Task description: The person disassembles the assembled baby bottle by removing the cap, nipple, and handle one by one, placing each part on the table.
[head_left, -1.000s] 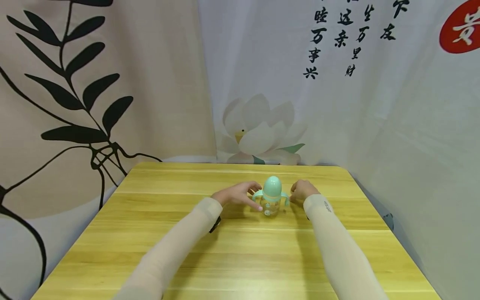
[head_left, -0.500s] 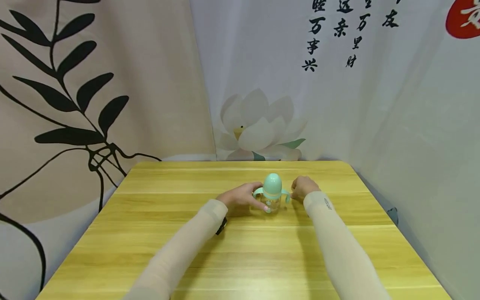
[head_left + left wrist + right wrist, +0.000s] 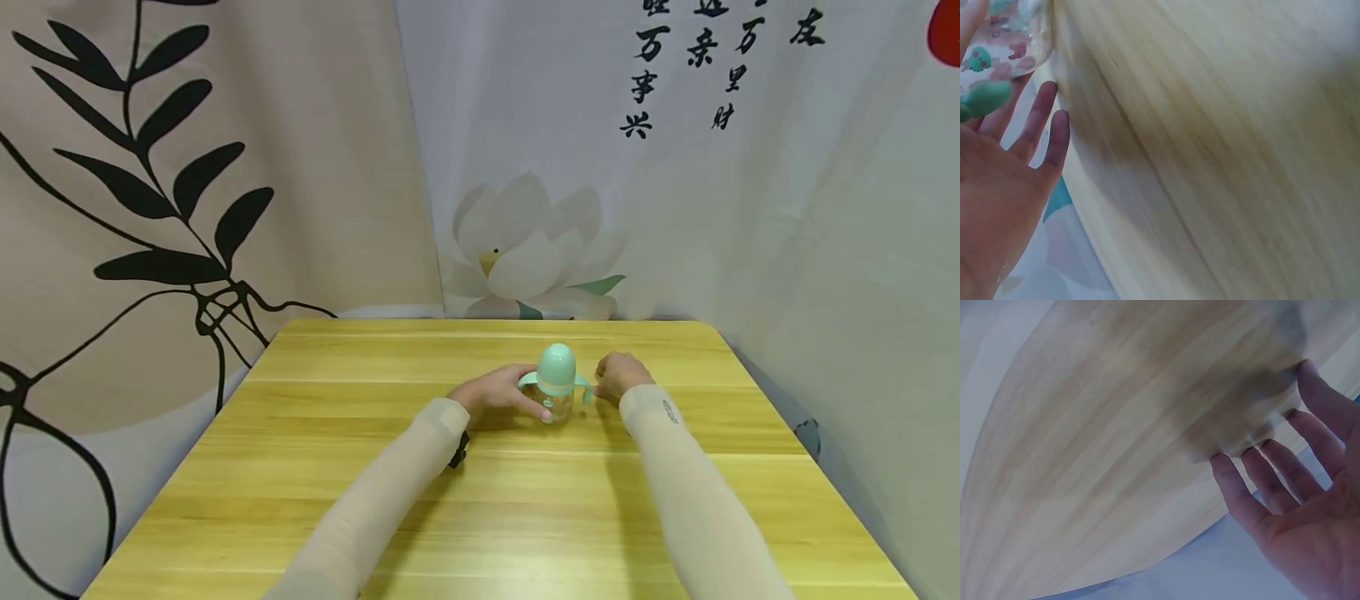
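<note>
A baby bottle (image 3: 556,382) with a mint-green domed cap, two green side handles and a clear body stands upright on the wooden table (image 3: 510,508). My left hand (image 3: 501,388) holds it from the left, thumb across the front and fingers round behind. In the left wrist view the bottle's printed clear body (image 3: 1007,47) lies between thumb and fingers, with the ring and little fingers stretched out. To the right of the bottle, my right hand (image 3: 621,375) rests near the handle. Its loosely bent fingers (image 3: 1232,484) meet the tabletop in the right wrist view, holding nothing.
The table's far edge (image 3: 480,320) runs just behind the bottle. Beyond it hangs a pale cloth backdrop (image 3: 337,167) with a printed plant, a lotus and dark characters. A dark band (image 3: 458,450) sits at the left wrist.
My left hand has moved in toward the bottle, its thumb now over the bottle's front. The bottle and right hand look still; the head view has shifted slightly.
</note>
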A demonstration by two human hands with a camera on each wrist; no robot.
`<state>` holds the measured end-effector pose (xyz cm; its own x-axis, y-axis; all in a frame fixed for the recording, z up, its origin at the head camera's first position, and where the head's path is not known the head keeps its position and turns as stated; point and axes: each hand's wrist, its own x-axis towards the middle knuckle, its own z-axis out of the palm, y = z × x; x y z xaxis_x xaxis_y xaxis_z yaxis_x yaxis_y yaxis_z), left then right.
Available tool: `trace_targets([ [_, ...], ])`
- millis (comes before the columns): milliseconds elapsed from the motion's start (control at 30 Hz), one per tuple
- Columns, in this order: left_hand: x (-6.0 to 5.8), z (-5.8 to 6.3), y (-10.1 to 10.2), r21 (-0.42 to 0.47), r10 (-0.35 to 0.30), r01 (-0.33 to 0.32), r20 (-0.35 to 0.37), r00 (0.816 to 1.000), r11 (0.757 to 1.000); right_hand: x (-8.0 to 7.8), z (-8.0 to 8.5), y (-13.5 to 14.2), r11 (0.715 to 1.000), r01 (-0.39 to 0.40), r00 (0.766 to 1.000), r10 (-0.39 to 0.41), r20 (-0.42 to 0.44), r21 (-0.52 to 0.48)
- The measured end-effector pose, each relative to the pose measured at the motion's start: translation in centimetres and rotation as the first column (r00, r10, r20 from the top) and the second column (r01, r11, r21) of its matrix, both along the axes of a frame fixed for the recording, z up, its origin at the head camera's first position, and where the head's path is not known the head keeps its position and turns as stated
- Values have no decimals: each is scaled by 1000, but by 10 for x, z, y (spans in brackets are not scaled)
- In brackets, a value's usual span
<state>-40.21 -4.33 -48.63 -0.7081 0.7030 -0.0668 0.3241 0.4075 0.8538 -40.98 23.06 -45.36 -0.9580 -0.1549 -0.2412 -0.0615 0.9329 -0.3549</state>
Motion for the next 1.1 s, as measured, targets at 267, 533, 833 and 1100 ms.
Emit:
trace_targets([
  [267,2,7,-26,34,90,-89,-28,996,995,6,-6,-4,1000,-10,1000,10,-1,-10],
  [533,0,32,-68,96,215,-203,-126,969,974,15,-7,0,999,-17,1000,17,24,-29],
  [833,-2,52,-111,205,345,-307,-185,920,929,21,2,-1,1000,-8,1000,9,30,-26],
  [1100,6,47,-131,284,437,-387,-137,889,877,20,-1,-13,999,16,998,-14,62,-29],
])
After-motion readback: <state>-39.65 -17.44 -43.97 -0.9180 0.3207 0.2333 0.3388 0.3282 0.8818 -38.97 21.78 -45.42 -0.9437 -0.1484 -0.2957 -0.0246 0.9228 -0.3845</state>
